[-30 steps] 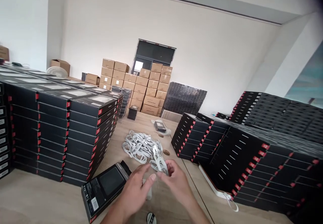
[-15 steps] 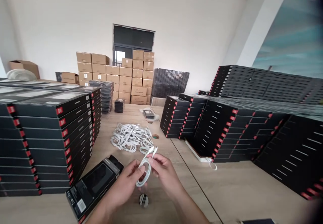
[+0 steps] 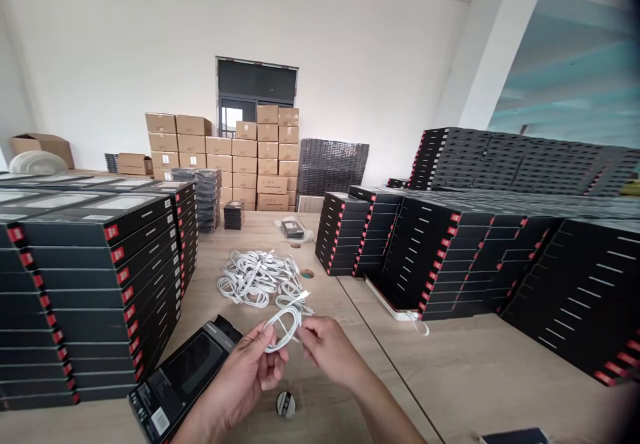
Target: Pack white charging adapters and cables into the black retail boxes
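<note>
- A coiled white cable (image 3: 283,327) is being held above the tabletop (image 3: 450,364), on the near side of the pile of white cables (image 3: 255,276).
- Its oval loop is being held with the long axis slanting from near left to far right, and the plug ends are pointing far and right.
- The loop's left side is being pinched by the left hand (image 3: 249,372), between thumb and fingertips.
- The loop's right side is being pinched by the right hand (image 3: 326,347), fingers curled.
- An open black box (image 3: 183,377) is lying just left of the left hand.

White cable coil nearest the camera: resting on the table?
No, the left hand and the right hand pinch the white cable coil up off the table.
</note>
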`<state>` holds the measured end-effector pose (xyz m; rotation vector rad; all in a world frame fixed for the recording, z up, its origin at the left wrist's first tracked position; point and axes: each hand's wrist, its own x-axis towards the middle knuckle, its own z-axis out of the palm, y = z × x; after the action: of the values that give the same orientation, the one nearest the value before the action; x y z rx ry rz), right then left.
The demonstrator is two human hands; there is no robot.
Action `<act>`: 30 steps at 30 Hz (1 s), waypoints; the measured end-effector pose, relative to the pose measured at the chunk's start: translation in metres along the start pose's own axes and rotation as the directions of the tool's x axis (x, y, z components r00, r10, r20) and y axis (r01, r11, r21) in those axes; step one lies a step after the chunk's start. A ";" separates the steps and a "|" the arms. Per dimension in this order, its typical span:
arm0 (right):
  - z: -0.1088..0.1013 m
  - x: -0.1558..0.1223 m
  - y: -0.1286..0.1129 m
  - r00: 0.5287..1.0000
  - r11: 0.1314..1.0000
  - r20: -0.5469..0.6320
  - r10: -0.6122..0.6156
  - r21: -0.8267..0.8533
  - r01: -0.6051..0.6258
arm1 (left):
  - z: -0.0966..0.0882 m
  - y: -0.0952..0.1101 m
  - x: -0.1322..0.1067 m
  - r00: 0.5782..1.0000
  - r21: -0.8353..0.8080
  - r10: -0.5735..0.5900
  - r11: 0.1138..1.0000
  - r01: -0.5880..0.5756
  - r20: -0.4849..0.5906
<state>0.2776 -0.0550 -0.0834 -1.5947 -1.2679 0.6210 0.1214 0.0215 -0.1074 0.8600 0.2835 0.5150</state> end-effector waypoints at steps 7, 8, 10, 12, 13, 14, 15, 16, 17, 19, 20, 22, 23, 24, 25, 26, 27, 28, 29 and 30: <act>0.003 -0.008 -0.010 0.973 0.951 0.010 -0.229 -0.212 0.226 | -0.002 0.000 0.002 0.998 -0.029 -0.036 0.999 0.034 -0.058; 0.003 -0.009 -0.010 0.969 0.950 -0.055 -0.242 -0.216 0.225 | -0.003 0.001 0.001 0.997 -0.039 -0.042 0.998 0.040 -0.072; 0.003 -0.009 -0.009 0.934 0.936 -0.191 -0.302 -0.247 0.252 | -0.004 0.002 0.001 0.994 -0.049 -0.053 0.998 0.049 -0.099; 0.003 -0.009 -0.010 0.872 0.896 -0.282 -0.401 -0.320 0.308 | -0.004 0.002 0.000 0.993 -0.047 -0.061 0.997 0.057 -0.097; 0.004 -0.010 -0.011 0.850 0.871 -0.281 -0.446 -0.353 0.340 | -0.004 0.002 -0.001 0.994 -0.042 -0.066 0.997 0.063 -0.083; 0.005 -0.010 -0.012 0.842 0.852 -0.252 -0.476 -0.372 0.370 | -0.004 0.002 -0.001 0.995 -0.036 -0.072 0.997 0.070 -0.065; 0.006 -0.010 -0.013 0.847 0.846 -0.221 -0.484 -0.367 0.388 | -0.003 0.002 -0.002 0.996 -0.032 -0.079 0.997 0.077 -0.044; 0.008 -0.010 -0.015 0.859 0.858 -0.207 -0.469 -0.336 0.388 | -0.003 0.002 -0.003 0.996 -0.029 -0.087 0.996 0.086 -0.023; 0.009 -0.010 -0.016 0.876 0.887 -0.213 -0.434 -0.272 0.373 | -0.002 0.003 -0.004 0.995 -0.030 -0.096 0.995 0.096 0.000; 0.009 -0.010 -0.018 0.903 0.944 -0.280 -0.327 -0.041 0.329 | 0.000 0.004 -0.005 0.990 -0.043 -0.125 0.991 0.128 0.069; 0.008 -0.009 -0.018 0.910 0.944 -0.321 -0.263 0.110 0.312 | 0.001 0.004 -0.006 0.983 -0.055 -0.143 0.987 0.150 0.117; 0.004 -0.006 -0.019 0.914 0.868 -0.381 -0.143 0.395 0.301 | 0.001 0.003 -0.007 0.962 -0.076 -0.169 0.979 0.189 0.213; 0.001 -0.005 -0.020 0.909 0.809 -0.409 -0.084 0.505 0.302 | 0.001 0.002 -0.007 0.952 -0.082 -0.175 0.976 0.201 0.250; -0.003 -0.003 -0.020 0.898 0.751 -0.439 -0.024 0.585 0.306 | 0.000 0.001 -0.008 0.945 -0.084 -0.176 0.975 0.206 0.275; -0.007 -0.001 -0.019 0.882 0.701 -0.470 0.033 0.640 0.314 | -0.001 0.000 -0.008 0.941 -0.083 -0.172 0.975 0.204 0.291; -0.011 0.000 -0.018 0.863 0.661 -0.499 0.085 0.676 0.326 | -0.002 -0.001 -0.008 0.941 -0.083 -0.164 0.977 0.196 0.297; -0.015 0.002 -0.016 0.844 0.630 -0.521 0.129 0.700 0.336 | -0.003 -0.002 -0.008 0.942 -0.081 -0.155 0.979 0.187 0.298; -0.018 0.004 -0.013 0.831 0.612 -0.533 0.161 0.714 0.339 | -0.003 -0.003 -0.008 0.945 -0.081 -0.145 0.981 0.176 0.292; -0.020 0.005 -0.010 0.825 0.609 -0.537 0.176 0.718 0.337 | -0.003 -0.003 -0.008 0.952 -0.079 -0.133 0.984 0.160 0.277; -0.022 0.006 -0.006 0.821 0.625 -0.542 0.177 0.707 0.332 | -0.003 -0.002 -0.008 0.960 -0.075 -0.118 0.987 0.141 0.253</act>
<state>0.2951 -0.0571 -0.0679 -0.8412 -0.4621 0.4743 0.1138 0.0180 -0.1110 0.8008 0.0846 0.2917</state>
